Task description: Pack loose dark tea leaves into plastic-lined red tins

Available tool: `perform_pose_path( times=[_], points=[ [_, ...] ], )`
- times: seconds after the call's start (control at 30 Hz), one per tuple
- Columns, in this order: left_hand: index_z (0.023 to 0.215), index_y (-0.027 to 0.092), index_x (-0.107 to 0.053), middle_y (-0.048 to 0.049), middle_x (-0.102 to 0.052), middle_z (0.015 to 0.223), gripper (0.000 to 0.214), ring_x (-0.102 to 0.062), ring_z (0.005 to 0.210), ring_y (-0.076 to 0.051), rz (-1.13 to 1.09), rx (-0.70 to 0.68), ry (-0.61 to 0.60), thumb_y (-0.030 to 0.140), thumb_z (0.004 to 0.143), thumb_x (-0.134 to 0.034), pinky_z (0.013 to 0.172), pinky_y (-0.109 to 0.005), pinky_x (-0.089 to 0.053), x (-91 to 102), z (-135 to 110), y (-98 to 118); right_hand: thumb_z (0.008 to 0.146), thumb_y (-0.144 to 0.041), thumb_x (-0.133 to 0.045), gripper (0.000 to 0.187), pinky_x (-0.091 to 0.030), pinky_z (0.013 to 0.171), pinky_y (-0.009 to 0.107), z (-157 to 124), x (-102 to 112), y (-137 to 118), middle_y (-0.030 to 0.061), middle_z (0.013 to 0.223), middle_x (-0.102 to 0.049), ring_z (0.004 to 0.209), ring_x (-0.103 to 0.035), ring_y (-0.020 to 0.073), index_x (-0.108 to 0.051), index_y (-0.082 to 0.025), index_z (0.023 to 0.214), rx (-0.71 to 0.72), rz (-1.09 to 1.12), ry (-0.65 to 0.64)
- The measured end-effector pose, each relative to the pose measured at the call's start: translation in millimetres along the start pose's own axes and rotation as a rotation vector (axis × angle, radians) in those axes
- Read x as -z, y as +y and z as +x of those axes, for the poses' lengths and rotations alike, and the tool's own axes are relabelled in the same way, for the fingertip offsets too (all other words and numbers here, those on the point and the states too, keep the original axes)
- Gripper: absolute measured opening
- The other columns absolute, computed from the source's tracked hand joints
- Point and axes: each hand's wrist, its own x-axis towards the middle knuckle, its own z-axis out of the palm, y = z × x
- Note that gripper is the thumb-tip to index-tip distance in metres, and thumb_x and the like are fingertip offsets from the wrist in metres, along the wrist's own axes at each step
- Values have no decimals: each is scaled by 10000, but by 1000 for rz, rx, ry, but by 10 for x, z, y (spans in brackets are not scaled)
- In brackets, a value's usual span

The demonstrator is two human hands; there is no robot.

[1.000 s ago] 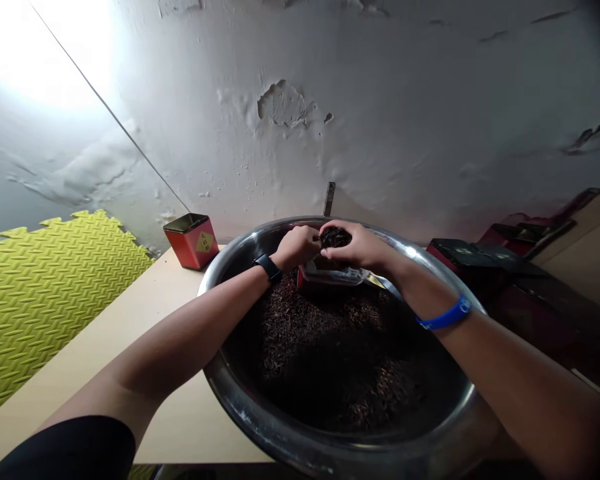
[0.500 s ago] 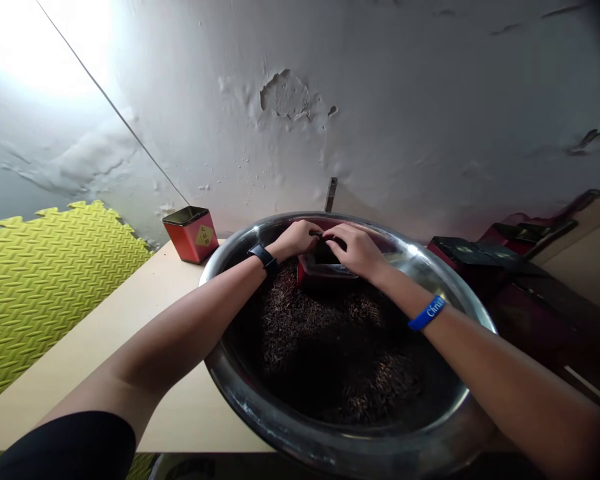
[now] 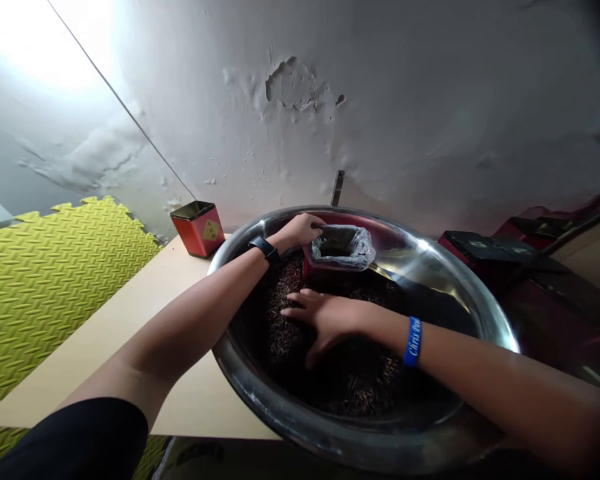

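Observation:
A large metal basin holds a heap of dark, dry tea leaves. At its far side stands a red tin, lined with a clear plastic bag folded out over the rim. My left hand, with a black watch on the wrist, grips the tin's left rim; part of its fingers is hidden. My right hand, wearing a blue wristband, reaches over the leaves with its fingers spread, holding nothing that shows. Its fingertips are at the leaves in front of the tin.
Another red tin, open at the top, stands on the pale table left of the basin. Several dark red tins are at the right. A yellow foam mat lies at left, and a peeling wall rises behind.
My right hand has left the tin's rim and moved down toward me over the leaves, fingers spreading. The bag lining now shows around the rim. My left hand stays at the tin.

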Motion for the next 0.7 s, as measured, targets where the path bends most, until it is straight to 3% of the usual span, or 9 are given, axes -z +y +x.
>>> perform_pose_path(
  times=[0.07,0.1,0.2,0.33,0.5,0.7],
  points=[
    [1002,127,-676,-65,-681,992,298,-604,875,-172,-5,10,7,156,766,-495,814,-242,-446,-5,1,7,405,-568,-755,1125,-369,920,450,73,-153,25,142,1456,-194,1255,-281,401,-307,-255,1388,-53,-13,-145],
    [1001,127,-677,-69,-680,994,299,-605,878,-173,-4,21,8,154,764,-496,814,-242,-447,-7,2,13,387,-552,-764,1152,-386,897,454,100,-209,40,153,1446,-202,1244,-294,408,-290,-253,1394,-53,-33,-171],
    [1001,136,-678,-72,-678,1008,301,-608,889,-173,-1,50,6,162,761,-498,825,-245,-453,-10,0,32,473,-460,-751,943,-448,789,410,136,-286,54,154,1333,-364,1108,-450,365,-408,-238,1322,15,-161,-122],
    [1007,134,-674,-68,-677,1011,308,-610,893,-169,-3,58,4,168,764,-490,844,-255,-453,-10,-7,43,643,-253,-631,562,-459,637,309,89,-209,-4,94,1131,-540,813,-589,222,-535,-251,1197,110,-231,-43],
    [1005,150,-678,-58,-680,1001,308,-610,894,-168,0,47,2,168,755,-500,850,-255,-450,-10,-6,43,668,-332,-629,513,-446,712,286,16,12,-53,67,1088,-608,877,-589,214,-570,-240,1168,134,-18,49],
    [1000,158,-678,-43,-685,978,307,-613,876,-162,12,52,-8,174,755,-494,812,-232,-457,6,-14,67,711,-219,-565,308,-431,779,245,-102,287,-63,21,919,-659,827,-590,145,-623,-181,1011,194,284,234]
  ],
)
